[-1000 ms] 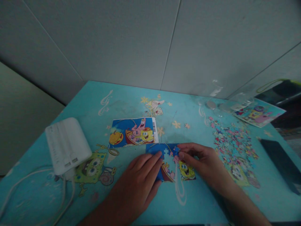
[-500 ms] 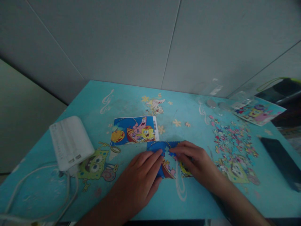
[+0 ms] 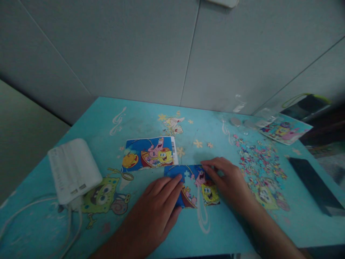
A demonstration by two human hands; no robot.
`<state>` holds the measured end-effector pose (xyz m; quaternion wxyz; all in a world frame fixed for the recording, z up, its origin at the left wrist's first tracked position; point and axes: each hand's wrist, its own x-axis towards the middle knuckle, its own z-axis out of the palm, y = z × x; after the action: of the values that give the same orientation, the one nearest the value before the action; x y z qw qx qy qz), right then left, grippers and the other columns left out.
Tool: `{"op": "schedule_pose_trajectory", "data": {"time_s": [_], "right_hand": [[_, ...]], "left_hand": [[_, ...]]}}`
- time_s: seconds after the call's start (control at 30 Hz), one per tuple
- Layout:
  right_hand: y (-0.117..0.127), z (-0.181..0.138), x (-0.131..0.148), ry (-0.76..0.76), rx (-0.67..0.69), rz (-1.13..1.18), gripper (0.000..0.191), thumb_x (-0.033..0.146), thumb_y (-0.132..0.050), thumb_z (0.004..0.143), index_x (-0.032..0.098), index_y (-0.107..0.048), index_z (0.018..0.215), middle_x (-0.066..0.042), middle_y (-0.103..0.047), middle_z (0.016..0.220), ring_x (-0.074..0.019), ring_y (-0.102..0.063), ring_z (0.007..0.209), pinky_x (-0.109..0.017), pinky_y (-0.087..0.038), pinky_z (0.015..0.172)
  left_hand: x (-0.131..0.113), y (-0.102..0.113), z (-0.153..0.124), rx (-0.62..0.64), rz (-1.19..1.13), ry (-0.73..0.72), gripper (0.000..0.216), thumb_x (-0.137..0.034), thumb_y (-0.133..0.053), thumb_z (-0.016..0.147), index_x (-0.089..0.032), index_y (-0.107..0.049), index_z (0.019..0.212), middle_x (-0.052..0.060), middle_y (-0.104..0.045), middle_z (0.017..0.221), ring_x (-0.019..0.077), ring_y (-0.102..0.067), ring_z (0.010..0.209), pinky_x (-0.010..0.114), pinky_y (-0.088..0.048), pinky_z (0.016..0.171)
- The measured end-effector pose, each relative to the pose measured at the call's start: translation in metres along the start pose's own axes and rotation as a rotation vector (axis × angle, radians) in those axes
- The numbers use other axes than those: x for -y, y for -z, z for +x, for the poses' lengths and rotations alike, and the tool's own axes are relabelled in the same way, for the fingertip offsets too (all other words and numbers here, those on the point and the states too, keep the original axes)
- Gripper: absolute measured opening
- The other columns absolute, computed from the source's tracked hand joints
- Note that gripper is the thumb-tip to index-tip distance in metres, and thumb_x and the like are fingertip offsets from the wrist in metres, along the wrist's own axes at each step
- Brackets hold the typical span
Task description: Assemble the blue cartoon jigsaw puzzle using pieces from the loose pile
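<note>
A partly assembled jigsaw puzzle (image 3: 190, 201) lies on the table between my hands, with a gap through its middle where the tabletop shows. My left hand (image 3: 164, 201) rests flat across its left part, fingers stretched out. At the upper right edge my right hand (image 3: 225, 176) has thumb and forefinger pinched on a puzzle piece, mostly hidden by the fingertips. Just behind the puzzle is a printed picture card (image 3: 149, 153) with the same cartoon boat scene and a barcode strip.
Many loose puzzle pieces (image 3: 260, 160) are heaped to the right, beside a dark phone-like slab (image 3: 315, 183). A second picture card (image 3: 289, 131) and clear plastic packaging (image 3: 265, 117) lie behind them. On the left sits a white power bank (image 3: 74, 169) with a cable (image 3: 81, 219).
My right hand has shifted from the puzzle's middle to its upper right edge, uncovering the right-hand pieces. My left hand stays on the puzzle. The camera view has tilted slightly.
</note>
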<state>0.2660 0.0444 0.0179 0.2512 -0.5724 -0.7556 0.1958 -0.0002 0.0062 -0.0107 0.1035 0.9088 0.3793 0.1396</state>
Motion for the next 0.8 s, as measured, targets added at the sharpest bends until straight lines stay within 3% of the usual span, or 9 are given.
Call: {"op": "schedule_pose_trajectory", "data": {"time_s": [0.1, 0.27, 0.6, 0.7, 0.8], "right_hand": [[0.006, 0.007, -0.017, -0.081, -0.139, -0.164, 0.022, 0.032, -0.055, 0.098, 0.023, -0.073, 0.105, -0.007, -0.072, 0.096, -0.0229, -0.065, 0.088, -0.039, -0.050, 0.084], [0.004, 0.028, -0.037, -0.099, -0.180, -0.334, 0.032, 0.035, -0.052, 0.098, 0.020, -0.070, 0.120, -0.012, -0.068, 0.107, -0.0261, -0.064, 0.095, -0.041, -0.049, 0.088], [0.003, 0.034, -0.034, -0.051, -0.219, -0.554, 0.029, 0.034, -0.048, 0.101, 0.021, -0.074, 0.097, -0.012, -0.068, 0.101, -0.0265, -0.058, 0.095, -0.043, -0.042, 0.087], [0.008, 0.034, -0.038, -0.081, -0.224, -0.522, 0.031, 0.032, -0.046, 0.101, 0.020, -0.073, 0.095, -0.011, -0.070, 0.100, -0.0271, -0.059, 0.097, -0.042, -0.041, 0.088], [0.013, 0.035, -0.042, -0.125, -0.164, -0.296, 0.030, 0.034, -0.047, 0.101, 0.018, -0.072, 0.093, -0.010, -0.071, 0.093, -0.0236, -0.063, 0.088, -0.037, -0.045, 0.081]], "left_hand": [[0.001, -0.001, -0.001, -0.003, 0.008, -0.008, 0.052, -0.030, -0.053, 0.098, -0.019, -0.043, 0.148, 0.002, -0.037, 0.160, 0.0248, -0.042, 0.135, 0.043, -0.046, 0.111], [0.002, -0.002, -0.001, -0.003, 0.035, -0.018, 0.054, -0.029, -0.053, 0.098, -0.019, -0.041, 0.150, 0.003, -0.037, 0.160, 0.0252, -0.043, 0.135, 0.044, -0.048, 0.109], [0.002, -0.004, -0.001, -0.009, 0.051, -0.016, 0.055, -0.029, -0.052, 0.098, -0.020, -0.039, 0.151, 0.002, -0.036, 0.161, 0.0247, -0.044, 0.135, 0.044, -0.047, 0.110], [0.002, -0.003, -0.001, -0.024, 0.049, -0.021, 0.055, -0.030, -0.053, 0.098, -0.020, -0.039, 0.150, 0.002, -0.037, 0.160, 0.0246, -0.045, 0.135, 0.044, -0.048, 0.110], [0.003, -0.004, -0.001, -0.016, 0.036, -0.016, 0.055, -0.029, -0.054, 0.097, -0.021, -0.040, 0.150, 0.001, -0.037, 0.160, 0.0243, -0.044, 0.135, 0.044, -0.048, 0.110]]}}
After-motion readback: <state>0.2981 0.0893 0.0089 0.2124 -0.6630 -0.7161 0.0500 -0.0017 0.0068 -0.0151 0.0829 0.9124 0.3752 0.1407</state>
